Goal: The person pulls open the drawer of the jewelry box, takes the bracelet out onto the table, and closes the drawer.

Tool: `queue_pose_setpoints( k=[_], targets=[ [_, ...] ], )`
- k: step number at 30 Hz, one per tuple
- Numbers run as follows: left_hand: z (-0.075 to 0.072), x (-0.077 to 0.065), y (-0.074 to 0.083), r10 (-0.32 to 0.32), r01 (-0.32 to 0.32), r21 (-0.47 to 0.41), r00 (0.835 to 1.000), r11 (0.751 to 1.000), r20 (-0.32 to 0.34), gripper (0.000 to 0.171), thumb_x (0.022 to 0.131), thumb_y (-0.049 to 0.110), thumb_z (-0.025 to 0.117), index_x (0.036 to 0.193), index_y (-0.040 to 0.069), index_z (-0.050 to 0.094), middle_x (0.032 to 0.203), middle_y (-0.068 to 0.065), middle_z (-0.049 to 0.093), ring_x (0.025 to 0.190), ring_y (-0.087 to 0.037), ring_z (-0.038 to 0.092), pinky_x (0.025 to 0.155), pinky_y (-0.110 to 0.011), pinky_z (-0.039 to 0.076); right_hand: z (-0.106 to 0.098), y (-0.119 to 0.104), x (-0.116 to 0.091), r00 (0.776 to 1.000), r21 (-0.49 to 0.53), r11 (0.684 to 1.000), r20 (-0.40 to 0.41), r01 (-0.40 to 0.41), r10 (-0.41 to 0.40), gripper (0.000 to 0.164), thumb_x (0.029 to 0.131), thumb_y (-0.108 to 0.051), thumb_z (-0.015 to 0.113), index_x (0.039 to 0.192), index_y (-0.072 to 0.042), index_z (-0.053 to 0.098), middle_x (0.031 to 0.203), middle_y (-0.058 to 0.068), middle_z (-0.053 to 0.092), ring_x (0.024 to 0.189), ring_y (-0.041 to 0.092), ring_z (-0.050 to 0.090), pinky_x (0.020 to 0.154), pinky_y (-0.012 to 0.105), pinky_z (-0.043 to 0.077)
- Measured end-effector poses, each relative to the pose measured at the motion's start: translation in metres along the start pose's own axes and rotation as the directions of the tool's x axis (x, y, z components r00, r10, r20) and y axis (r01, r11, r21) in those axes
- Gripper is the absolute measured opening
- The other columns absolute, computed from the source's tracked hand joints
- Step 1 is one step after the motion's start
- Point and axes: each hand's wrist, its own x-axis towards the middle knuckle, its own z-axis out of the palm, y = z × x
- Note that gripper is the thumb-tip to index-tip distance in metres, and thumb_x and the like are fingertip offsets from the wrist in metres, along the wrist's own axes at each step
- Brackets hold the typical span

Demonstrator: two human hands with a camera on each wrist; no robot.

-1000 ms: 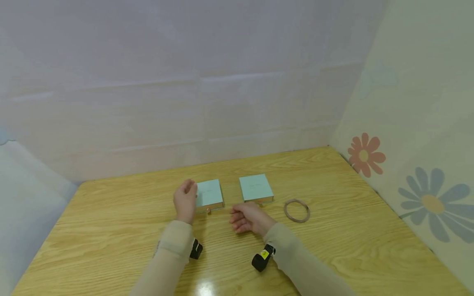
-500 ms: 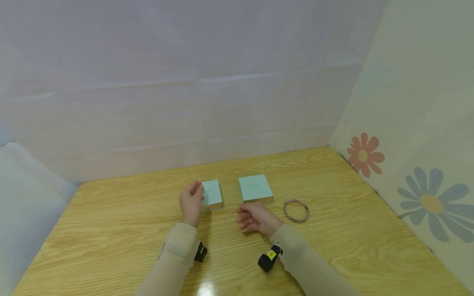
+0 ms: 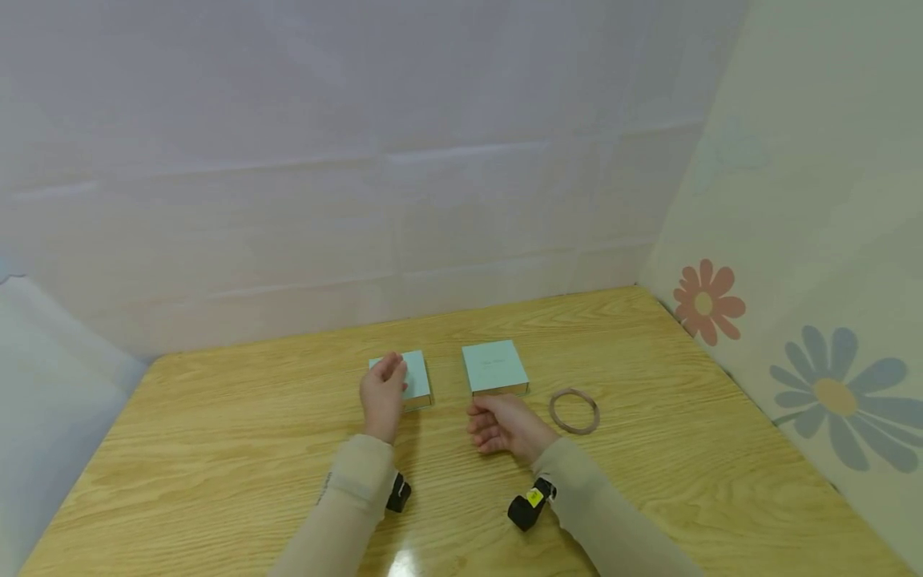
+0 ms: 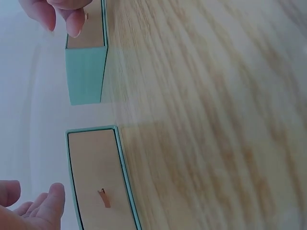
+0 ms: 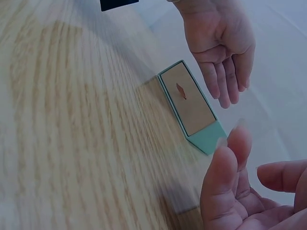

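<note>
At lower centre of the head view, the left hand, fingers relaxed and empty, hovers over a square mint-green cardboard-looking box; the right hand, loosely bent, empty, fronts its twin. Apparently reaching; gripping would call for pinching the brown ribbon tab.

At lower left we see the left hand, just beside a tan-faced teal box with a small brown tab. Above, the right hand overlaps a second teal box; we cannot quite tell whether its fingertips touch. Both boxes rest on a wood-grained table.
</note>
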Motion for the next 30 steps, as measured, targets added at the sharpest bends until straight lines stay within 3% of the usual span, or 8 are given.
queue_pose_setpoints(
  k=[4,12,19,30],
  targets=[
    [0.004,0.001,-0.001,0.034,-0.034,0.006,0.999,0.999,0.009,0.038,0.101,0.006,0.052,0.135,-0.011,0.05,0.134,-0.024,0.054,0.112,-0.033,0.057,0.083,-0.028,0.052,-0.003,0.002,0.0,1.0,0.002,1.0,0.004,0.004,-0.004,0.032,0.103,-0.017,0.044,0.113,0.011,0.055,0.067,0.001,0.063,0.054,0.009,0.058,0.052,0.023,0.052],
    [0.012,-0.002,-0.003,0.04,-0.04,-0.001,0.999,0.999,0.026,0.038,0.101,0.006,0.052,0.135,-0.011,0.05,0.133,-0.024,0.055,0.115,-0.034,0.057,0.085,-0.032,0.053,-0.008,0.004,-0.002,1.0,-0.007,1.0,0.002,0.004,-0.004,0.035,0.104,-0.019,0.043,0.117,0.011,0.054,0.068,0.001,0.063,0.055,0.009,0.059,0.053,0.023,0.053],
    [0.017,-0.007,-0.003,0.033,-0.034,0.027,0.998,0.999,0.063,0.039,0.101,0.009,0.051,0.137,-0.007,0.05,0.134,-0.021,0.055,0.114,-0.034,0.057,0.092,-0.04,0.051,-0.014,0.004,-0.002,1.0,0.03,0.999,-0.003,-0.013,0.013,0.031,0.104,-0.02,0.044,0.109,0.008,0.057,0.066,0.0,0.063,0.054,0.008,0.059,0.052,0.022,0.052],
    [0.028,-0.01,-0.007,0.082,-0.083,0.014,0.993,0.996,0.086,0.037,0.101,0.006,0.051,0.134,-0.009,0.052,0.131,-0.026,0.055,0.118,-0.033,0.056,0.09,-0.039,0.052,-0.018,0.004,-0.003,1.0,0.071,0.997,0.021,-0.023,0.022,0.029,0.105,-0.021,0.041,0.104,0.004,0.057,0.065,0.001,0.063,0.053,0.009,0.06,0.051,0.022,0.052]
  ],
)
